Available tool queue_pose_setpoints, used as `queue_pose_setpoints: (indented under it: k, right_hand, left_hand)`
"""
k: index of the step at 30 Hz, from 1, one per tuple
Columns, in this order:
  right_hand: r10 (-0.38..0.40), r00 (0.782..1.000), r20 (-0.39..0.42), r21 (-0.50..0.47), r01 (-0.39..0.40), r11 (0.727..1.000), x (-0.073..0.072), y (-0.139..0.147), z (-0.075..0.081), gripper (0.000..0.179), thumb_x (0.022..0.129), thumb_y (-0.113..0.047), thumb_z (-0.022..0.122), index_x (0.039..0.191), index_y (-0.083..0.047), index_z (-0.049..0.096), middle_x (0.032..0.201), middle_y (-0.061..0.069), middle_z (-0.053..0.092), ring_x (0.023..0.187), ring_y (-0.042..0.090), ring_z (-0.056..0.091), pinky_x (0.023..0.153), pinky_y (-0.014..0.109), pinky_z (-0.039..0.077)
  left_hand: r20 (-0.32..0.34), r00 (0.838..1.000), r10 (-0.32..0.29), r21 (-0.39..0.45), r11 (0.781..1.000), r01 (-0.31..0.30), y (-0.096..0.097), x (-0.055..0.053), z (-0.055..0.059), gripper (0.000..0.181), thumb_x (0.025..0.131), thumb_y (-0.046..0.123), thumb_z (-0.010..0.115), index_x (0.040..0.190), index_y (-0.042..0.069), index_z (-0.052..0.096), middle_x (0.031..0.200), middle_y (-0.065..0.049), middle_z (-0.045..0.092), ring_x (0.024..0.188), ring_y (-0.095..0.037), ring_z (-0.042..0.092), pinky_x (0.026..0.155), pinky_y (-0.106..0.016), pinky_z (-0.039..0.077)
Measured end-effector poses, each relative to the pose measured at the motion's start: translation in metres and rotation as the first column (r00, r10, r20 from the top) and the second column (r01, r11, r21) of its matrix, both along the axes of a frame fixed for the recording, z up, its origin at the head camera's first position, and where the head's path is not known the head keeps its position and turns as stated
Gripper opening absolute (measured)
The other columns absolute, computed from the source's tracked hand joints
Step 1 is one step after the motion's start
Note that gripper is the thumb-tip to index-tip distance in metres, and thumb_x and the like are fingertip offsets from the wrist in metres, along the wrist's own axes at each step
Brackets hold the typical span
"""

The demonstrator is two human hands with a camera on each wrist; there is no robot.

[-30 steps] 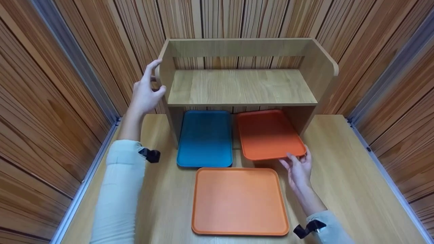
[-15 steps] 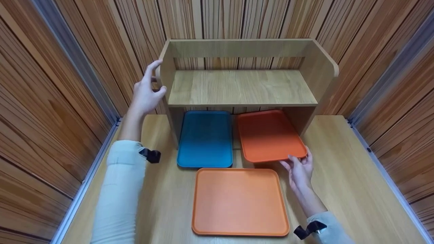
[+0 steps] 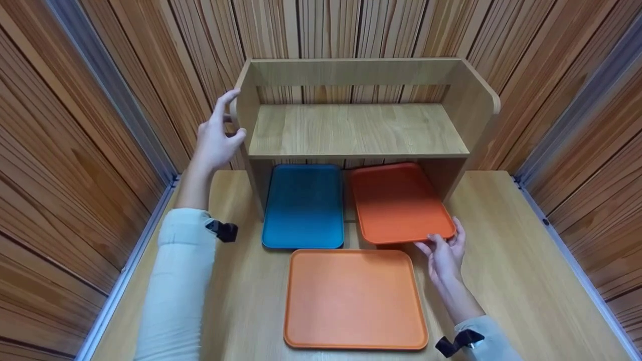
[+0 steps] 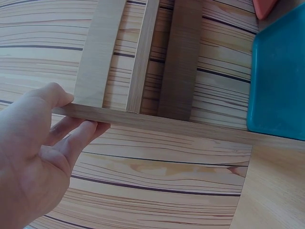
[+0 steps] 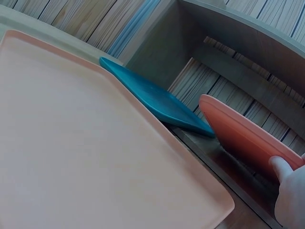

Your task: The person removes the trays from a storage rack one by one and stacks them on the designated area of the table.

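My left hand [image 3: 214,138] grips the upper left side panel [image 4: 176,125] of a wooden desk shelf [image 3: 358,130], thumb on the inner face and fingers on the outer. With my right hand [image 3: 445,255] I pinch the front right corner of a red-orange tray [image 3: 401,205]. Its front edge is raised off the table and its back lies in the shelf's lower bay; in the right wrist view the tray [image 5: 248,136] looks tilted. Beside it a blue tray [image 3: 303,210] lies lengthwise, half under the shelf board. A light orange tray [image 3: 355,298] lies flat in front of both.
The wooden table [image 3: 506,265] runs up to slatted wood walls [image 3: 326,30] at the back and both sides. Metal rails [image 3: 567,250] edge it left and right. The shelf's upper board [image 3: 351,128] overhangs the trays' back ends.
The red-orange tray's front edge has come slightly toward me, my right hand moving with it. The left hand and the other trays stay where they were.
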State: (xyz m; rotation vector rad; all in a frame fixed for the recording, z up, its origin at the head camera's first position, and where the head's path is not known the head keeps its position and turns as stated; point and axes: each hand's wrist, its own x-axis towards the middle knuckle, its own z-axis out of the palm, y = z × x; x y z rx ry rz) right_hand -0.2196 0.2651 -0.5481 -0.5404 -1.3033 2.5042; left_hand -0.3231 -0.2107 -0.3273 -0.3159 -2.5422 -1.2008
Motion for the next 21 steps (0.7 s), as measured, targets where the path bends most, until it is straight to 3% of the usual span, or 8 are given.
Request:
queue_pose_setpoints:
  k: [6,12,18,21]
  right_hand:
    - [0.004,1.0,0.0,0.0,-0.004,1.0,0.0021,0.0015,0.003,0.08,0.106,0.018,0.039,0.168,-0.032,0.032,0.146,-0.007,0.038,0.074,0.01,0.06,0.064,0.024,0.067]
    - [0.009,1.0,0.004,0.015,-0.009,1.0,0.0013,0.0031,0.0069,0.076,0.106,0.016,0.04,0.164,-0.032,0.035,0.148,-0.008,0.04,0.076,0.011,0.06,0.066,0.024,0.067]
    - [-0.001,1.0,0.018,-0.004,0.001,1.0,0.0022,0.0065,0.0044,0.071,0.108,0.014,0.041,0.161,-0.032,0.04,0.14,-0.002,0.045,0.071,0.01,0.059,0.063,0.025,0.067]
    - [0.011,1.0,0.029,0.003,-0.012,1.0,0.0039,0.0085,0.0025,0.07,0.107,0.014,0.042,0.161,-0.032,0.04,0.139,-0.001,0.047,0.072,0.01,0.061,0.062,0.024,0.066]
  left_hand:
    - [0.008,1.0,0.01,0.002,1.0,-0.01,0.0015,0.0014,0.0013,0.078,0.112,0.011,0.063,0.176,0.041,0.029,0.158,-0.025,0.062,0.072,-0.014,0.059,0.058,-0.017,0.047]
    - [0.009,1.0,0.022,-0.001,1.0,-0.022,0.0008,0.0014,0.002,0.078,0.112,0.011,0.063,0.176,0.041,0.029,0.158,-0.024,0.062,0.071,-0.014,0.059,0.058,-0.017,0.047]
    - [0.024,1.0,0.019,0.005,1.0,-0.019,0.002,0.0008,0.0017,0.078,0.113,0.011,0.062,0.176,0.042,0.028,0.158,-0.025,0.061,0.084,-0.025,0.067,0.061,-0.017,0.049]
    - [0.031,0.999,0.023,0.004,1.0,-0.023,0.0024,0.001,0.0015,0.078,0.113,0.01,0.062,0.176,0.042,0.029,0.159,-0.025,0.06,0.078,-0.021,0.065,0.059,-0.017,0.048]
